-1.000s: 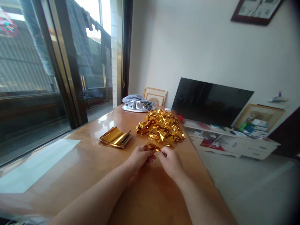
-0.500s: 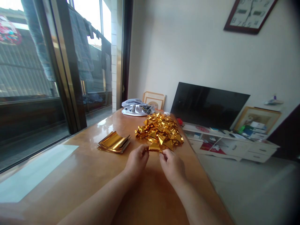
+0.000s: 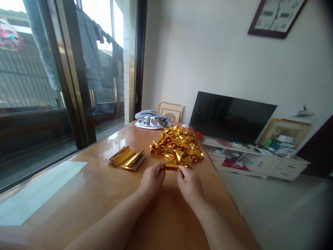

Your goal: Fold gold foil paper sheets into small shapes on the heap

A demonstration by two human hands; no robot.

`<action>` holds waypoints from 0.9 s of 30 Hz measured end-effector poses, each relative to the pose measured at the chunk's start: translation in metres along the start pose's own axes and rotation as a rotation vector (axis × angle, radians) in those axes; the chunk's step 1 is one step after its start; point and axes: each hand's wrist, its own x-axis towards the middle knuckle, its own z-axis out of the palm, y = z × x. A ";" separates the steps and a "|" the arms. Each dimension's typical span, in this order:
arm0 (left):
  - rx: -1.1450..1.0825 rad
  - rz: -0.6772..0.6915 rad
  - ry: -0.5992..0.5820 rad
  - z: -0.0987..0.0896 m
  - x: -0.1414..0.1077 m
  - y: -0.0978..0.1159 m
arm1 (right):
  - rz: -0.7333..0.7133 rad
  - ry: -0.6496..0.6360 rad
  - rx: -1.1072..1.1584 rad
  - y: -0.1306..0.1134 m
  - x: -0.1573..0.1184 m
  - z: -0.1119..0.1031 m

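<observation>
Table [image 3: 109, 194]: glossy brown, stretching from the near side toward the far wall.
Television [image 3: 231, 118]: dark-screened, at far right beyond the table.
Gold pile [image 3: 179, 142]: folded foil pieces heaped toward the table's far right.
Foil stack [image 3: 126, 158]: gold sheets lying left of the pile.
Left hand [image 3: 152, 180]: fingers clamped on the left end of a gold piece [image 3: 171, 167].
Right hand [image 3: 191, 184]: pinching its right end, apart from the left.
Gold piece: held between both hands, just nearside of the pile.

Gold foil [image 3: 171, 167] between fingers [image 3: 159, 167]

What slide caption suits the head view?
Left hand and right hand pinch a gold foil piece near a heap of folded foil.
</observation>
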 end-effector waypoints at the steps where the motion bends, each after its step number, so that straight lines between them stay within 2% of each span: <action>1: 0.005 -0.002 -0.005 0.000 0.000 -0.001 | -0.007 -0.004 0.003 0.000 0.000 0.000; 17: 0.032 -0.013 -0.061 -0.001 0.000 -0.001 | 0.046 -0.067 0.012 -0.005 -0.001 -0.008; 23: 0.077 -0.001 -0.155 0.001 0.001 -0.006 | 0.060 -0.099 -0.063 -0.006 -0.001 -0.010; 27: 0.052 -0.016 -0.192 0.002 0.003 -0.010 | 0.113 -0.134 -0.007 -0.003 0.000 -0.008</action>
